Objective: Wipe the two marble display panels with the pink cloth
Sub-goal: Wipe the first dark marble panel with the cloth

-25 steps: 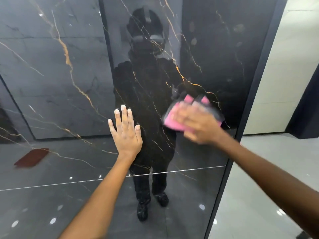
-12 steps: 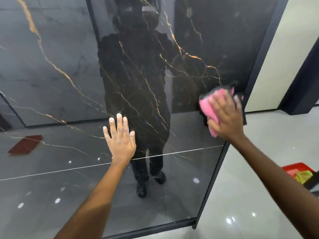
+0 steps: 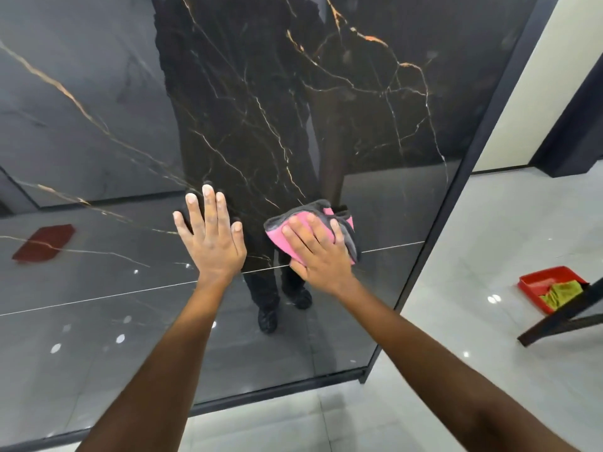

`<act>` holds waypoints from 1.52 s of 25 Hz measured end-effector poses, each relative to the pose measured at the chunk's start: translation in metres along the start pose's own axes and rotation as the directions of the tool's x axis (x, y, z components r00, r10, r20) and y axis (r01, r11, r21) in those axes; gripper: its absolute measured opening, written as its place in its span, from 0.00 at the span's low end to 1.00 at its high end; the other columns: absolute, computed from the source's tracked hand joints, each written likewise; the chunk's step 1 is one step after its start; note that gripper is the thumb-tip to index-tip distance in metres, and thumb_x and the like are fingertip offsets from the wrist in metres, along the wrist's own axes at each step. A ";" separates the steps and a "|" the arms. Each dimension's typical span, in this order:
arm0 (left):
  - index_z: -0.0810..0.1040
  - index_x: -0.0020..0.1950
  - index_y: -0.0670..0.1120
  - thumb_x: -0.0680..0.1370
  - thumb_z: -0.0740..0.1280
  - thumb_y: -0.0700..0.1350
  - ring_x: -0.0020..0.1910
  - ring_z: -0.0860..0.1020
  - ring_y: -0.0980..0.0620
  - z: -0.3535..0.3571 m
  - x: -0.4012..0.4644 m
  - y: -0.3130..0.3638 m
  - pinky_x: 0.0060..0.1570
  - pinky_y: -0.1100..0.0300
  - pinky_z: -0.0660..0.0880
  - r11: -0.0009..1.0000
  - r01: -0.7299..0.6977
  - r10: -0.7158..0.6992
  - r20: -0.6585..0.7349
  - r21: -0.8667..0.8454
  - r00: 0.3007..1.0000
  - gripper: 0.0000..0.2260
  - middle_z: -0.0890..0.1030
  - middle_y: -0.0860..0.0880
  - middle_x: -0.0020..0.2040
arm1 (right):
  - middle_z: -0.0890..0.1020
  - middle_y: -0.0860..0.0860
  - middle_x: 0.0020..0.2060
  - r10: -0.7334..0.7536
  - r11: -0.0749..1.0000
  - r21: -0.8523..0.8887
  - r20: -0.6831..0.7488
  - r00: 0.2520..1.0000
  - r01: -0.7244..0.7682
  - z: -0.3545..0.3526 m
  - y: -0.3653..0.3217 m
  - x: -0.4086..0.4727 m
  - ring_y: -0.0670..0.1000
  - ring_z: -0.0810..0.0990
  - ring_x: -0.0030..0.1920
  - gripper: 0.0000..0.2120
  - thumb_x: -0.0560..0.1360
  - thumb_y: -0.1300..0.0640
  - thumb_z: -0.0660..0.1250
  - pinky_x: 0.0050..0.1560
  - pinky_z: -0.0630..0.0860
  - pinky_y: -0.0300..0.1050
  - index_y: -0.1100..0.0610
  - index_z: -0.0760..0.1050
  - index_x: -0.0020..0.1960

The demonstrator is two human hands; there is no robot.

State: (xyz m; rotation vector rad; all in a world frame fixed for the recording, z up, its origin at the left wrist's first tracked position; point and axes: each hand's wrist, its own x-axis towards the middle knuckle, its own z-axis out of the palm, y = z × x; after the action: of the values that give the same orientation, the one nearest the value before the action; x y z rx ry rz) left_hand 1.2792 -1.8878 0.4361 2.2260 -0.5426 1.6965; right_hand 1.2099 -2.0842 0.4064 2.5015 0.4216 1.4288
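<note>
I see a glossy black marble panel (image 3: 375, 132) veined in gold and white. The cloth (image 3: 280, 241) on it is pink with a dark grey edge. On the pale grey floor (image 3: 456, 321) sits a red tray (image 3: 535, 278) holding a yellow-green rag (image 3: 561, 293).

I read this as a tile or stone showroom: a tall, polished black marble panel (image 3: 375, 132) with gold veins stands in a slim dark frame (image 3: 463, 203), mirroring glossy pale floor tiles (image 3: 473, 256). A red tray (image 3: 535, 282) with a green rag (image 3: 561, 293) sits on them.
</note>
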 end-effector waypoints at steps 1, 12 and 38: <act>0.44 0.81 0.47 0.84 0.44 0.51 0.79 0.42 0.49 -0.002 0.000 0.000 0.76 0.46 0.42 1.000 0.002 -0.002 0.004 0.000 1.000 0.25 0.43 0.52 0.81 | 0.50 0.51 0.78 -0.115 0.992 -0.054 -0.014 0.993 0.114 0.001 0.020 -0.006 0.52 0.50 0.78 0.40 0.72 0.44 0.61 0.75 0.45 0.56 0.53 0.48 0.79; 0.62 0.76 0.39 0.81 0.56 0.45 0.77 0.52 0.40 -0.090 -0.028 -0.113 0.73 0.39 0.45 0.859 0.497 -0.509 0.109 0.119 0.854 0.23 0.57 0.37 0.78 | 0.54 0.59 0.75 0.489 0.864 0.148 -0.014 0.872 -0.482 -0.004 -0.047 0.034 0.54 0.38 0.78 0.31 0.82 0.45 0.49 0.74 0.44 0.60 0.55 0.42 0.79; 0.56 0.78 0.39 0.83 0.51 0.47 0.78 0.51 0.42 -0.152 -0.056 -0.326 0.74 0.41 0.43 0.841 0.538 -0.541 0.118 0.060 0.833 0.25 0.54 0.40 0.79 | 0.55 0.52 0.76 0.158 0.986 0.057 -0.065 0.985 -0.155 0.015 -0.307 0.176 0.54 0.50 0.77 0.39 0.73 0.49 0.58 0.71 0.51 0.59 0.54 0.46 0.79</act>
State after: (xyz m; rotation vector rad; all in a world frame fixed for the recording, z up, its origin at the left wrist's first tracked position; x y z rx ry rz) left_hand 1.2864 -1.5246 0.4214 2.2295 0.0936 1.2709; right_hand 1.2670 -1.7360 0.4365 2.5826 0.2824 1.5852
